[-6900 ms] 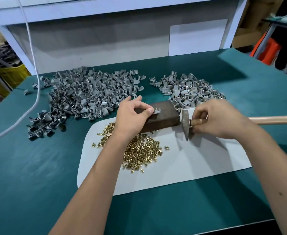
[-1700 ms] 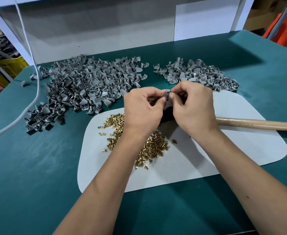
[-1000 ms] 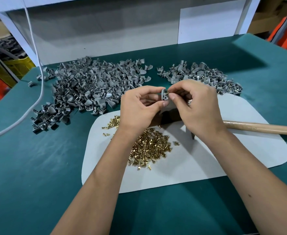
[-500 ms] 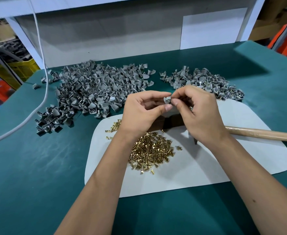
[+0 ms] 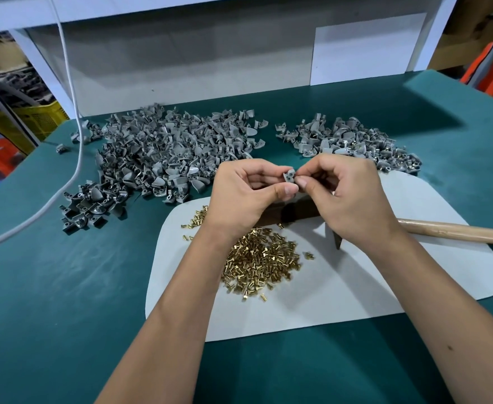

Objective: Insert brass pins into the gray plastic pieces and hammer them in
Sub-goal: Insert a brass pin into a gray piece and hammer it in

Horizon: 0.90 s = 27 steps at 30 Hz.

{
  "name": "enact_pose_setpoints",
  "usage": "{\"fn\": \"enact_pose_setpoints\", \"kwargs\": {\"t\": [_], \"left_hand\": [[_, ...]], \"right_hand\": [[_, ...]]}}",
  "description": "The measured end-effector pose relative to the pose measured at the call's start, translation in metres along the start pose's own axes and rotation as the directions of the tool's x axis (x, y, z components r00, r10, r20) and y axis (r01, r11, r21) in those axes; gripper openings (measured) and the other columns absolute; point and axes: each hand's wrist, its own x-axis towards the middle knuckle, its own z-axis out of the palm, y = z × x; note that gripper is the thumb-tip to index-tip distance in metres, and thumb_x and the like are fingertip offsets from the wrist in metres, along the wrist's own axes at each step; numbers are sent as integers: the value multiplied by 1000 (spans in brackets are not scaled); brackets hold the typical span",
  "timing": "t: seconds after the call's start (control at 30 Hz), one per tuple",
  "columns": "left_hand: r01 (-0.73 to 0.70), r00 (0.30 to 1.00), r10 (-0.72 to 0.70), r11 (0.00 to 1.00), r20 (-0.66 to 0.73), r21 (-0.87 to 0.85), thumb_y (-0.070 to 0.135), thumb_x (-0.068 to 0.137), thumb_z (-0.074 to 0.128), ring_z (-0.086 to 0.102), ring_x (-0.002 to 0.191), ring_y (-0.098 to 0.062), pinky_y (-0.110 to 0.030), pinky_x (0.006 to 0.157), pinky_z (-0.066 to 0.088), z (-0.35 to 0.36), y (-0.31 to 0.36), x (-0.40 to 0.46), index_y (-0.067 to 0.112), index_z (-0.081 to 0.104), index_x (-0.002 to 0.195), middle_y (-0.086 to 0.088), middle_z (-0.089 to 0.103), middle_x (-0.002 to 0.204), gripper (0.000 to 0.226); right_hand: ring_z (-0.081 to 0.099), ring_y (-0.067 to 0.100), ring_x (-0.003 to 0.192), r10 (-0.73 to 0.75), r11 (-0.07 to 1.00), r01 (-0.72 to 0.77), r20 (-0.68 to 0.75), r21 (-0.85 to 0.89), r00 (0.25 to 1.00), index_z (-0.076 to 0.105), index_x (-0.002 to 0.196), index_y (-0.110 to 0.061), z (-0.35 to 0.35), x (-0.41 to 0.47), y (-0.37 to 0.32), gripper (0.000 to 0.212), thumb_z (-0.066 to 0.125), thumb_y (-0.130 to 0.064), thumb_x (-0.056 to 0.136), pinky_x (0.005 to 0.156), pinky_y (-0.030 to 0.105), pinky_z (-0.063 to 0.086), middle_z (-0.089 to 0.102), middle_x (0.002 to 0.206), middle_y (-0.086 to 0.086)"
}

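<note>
1. Gray plastic pieces [image 5: 169,158] lie heaped in a large pile on the far left of a teal-covered workbench [image 5: 64,287], with a smaller pile [image 5: 347,141] of the same pieces to the far right, some showing brass.
2. A white mat [image 5: 341,290] with rounded corners lies on the bench near the person, its far right edge touching the smaller pile.
3. A hammer's wooden handle [image 5: 458,235] stretches across the mat to the right, its dark metal head [image 5: 338,242] partly hidden under the right wrist.
4. A dark block [image 5: 294,212] sits on the mat below both hands, mostly covered by them.
5. Brass pins [image 5: 262,259] are scattered in a loose heap on the mat, beside the left forearm.
6. The left hand [image 5: 248,196] pinches a single gray piece [image 5: 289,175] between thumb and fingers, raised above the block.
7. The right hand [image 5: 347,196] meets it with curled fingers, thumb and forefinger pinching at the piece's edge; whether a pin is between them is too small to tell.
8. A white cable [image 5: 73,91] trails down across the bench's left side.
</note>
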Motion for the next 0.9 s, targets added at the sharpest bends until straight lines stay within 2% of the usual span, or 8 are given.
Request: {"fn": "enact_pose_setpoints", "kwargs": {"t": [0.1,0.3,0.4,0.6,0.7,0.73,0.8,0.9], "left_hand": [[3,1000,-3,1000,-9,24,-9,73,83,75,72,-17,-25,71,61,1,0,0,10,77,90,-6,78,79,25],[9,1000,-7,997,-29,73,-9,73,83,75,72,-19,-24,70,61,4,3,-1,4,76,92,-10,78,80,23],[10,999,-4,991,-43,134,-6,72,86,75,75,-23,-30,74,62,5,2,0,6,77,92,-14,78,82,24],[-59,996,80,920,-39,387,8,78,86,75,86,-13,-37,84,62,8,-5,0,22,78,93,3,78,86,23],[-40,992,94,859,-81,510,13,78,86,66,112,-5,-38,103,52,7,-9,1,26,78,93,10,75,103,21],[-20,991,87,838,-97,545,15,78,86,59,122,-4,-35,110,46,7,-10,1,27,79,92,12,75,107,20],[31,991,52,815,-125,578,21,78,87,48,134,-5,-33,117,36,4,-11,2,30,80,93,12,74,114,19],[65,991,21,796,-135,602,26,78,88,48,134,-11,-39,118,33,-1,-10,4,33,79,89,10,72,119,16]], "right_hand": [[69,11,76,2,1000,-2,-5,-26,1000,77,88,-13,0,0,0,6,75,-8,88,74,36,58,73,80,-7],[66,5,74,7,996,-7,0,-89,1000,77,86,-15,1,0,-2,9,75,-6,87,69,16,51,71,78,-10],[66,3,75,23,995,-22,6,-98,1000,77,86,-16,1,1,-1,10,75,-6,87,67,9,47,70,77,-14],[66,2,80,36,995,-29,73,-93,997,78,92,-19,-9,5,4,9,72,-12,91,75,14,48,71,81,-15],[63,-5,76,53,985,-42,63,-170,997,78,92,-19,-28,12,9,6,72,-19,93,73,8,42,70,79,-14],[61,-6,72,87,975,-69,78,-210,993,77,89,-20,-35,15,12,6,72,-20,93,69,7,41,69,77,-14],[61,-2,68,196,928,-127,170,-350,966,73,81,-21,-52,19,17,11,74,-23,92,65,14,44,69,72,-10],[66,8,70,402,822,-167,346,-545,848,73,76,-22,-76,18,26,15,80,-31,85,68,27,52,71,71,-9]]}}
